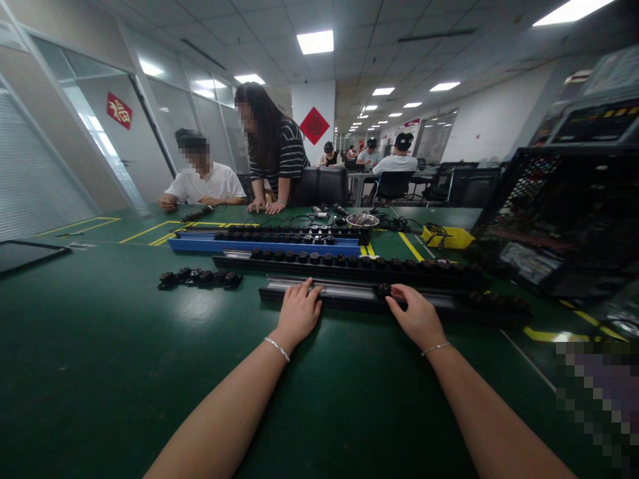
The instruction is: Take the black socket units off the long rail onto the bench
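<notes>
A long black channel rail (349,293) with a silvery inner track lies across the green table in front of me. My left hand (299,313) rests on its left part, fingers stretched out over the channel. My right hand (417,316) pinches a small black socket-like module (383,291) seated at the channel, thumb and fingers closed at its right side. More black modules (499,303) sit toward the rail's right end. Left of the rail, a row of loose black modules (200,278) lies on the table.
Behind stand a second black rail (339,263) filled with modules and a blue rail (264,245). Farther back are a metal bowl (363,220), cables and a yellow bin (448,237). An open computer case (554,219) stands right. Two people are across the table (100,332).
</notes>
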{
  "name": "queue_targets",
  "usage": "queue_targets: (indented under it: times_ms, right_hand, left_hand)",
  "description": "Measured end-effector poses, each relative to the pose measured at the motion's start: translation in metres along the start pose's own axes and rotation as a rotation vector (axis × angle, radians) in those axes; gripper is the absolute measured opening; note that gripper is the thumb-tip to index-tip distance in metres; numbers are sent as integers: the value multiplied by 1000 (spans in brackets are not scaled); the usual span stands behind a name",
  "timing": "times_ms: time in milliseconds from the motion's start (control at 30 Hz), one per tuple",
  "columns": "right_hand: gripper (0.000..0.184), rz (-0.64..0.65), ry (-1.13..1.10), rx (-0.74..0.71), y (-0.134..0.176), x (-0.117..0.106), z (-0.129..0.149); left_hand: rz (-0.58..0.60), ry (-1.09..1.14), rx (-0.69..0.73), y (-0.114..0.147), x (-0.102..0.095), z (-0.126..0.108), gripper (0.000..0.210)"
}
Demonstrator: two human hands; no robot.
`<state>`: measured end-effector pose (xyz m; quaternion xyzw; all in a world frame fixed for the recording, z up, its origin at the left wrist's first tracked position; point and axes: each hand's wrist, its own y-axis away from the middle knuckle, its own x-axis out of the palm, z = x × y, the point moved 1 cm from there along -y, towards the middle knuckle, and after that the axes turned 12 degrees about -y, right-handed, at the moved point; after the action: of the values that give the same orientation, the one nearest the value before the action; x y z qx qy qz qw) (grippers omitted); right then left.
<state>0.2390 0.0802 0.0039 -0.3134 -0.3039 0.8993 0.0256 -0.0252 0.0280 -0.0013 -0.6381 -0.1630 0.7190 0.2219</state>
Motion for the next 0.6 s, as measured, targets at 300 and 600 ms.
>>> queue_targets:
  times_ms: [300,600]
  right_hand:
    - [29,61,-13,-14,1,5,6]
    - [29,122,-35,-69,2,10,6]
  left_hand:
    - [-5,35,130,-2,-2,-19,44]
    - [22,35,327,-11,-8,-53,51]
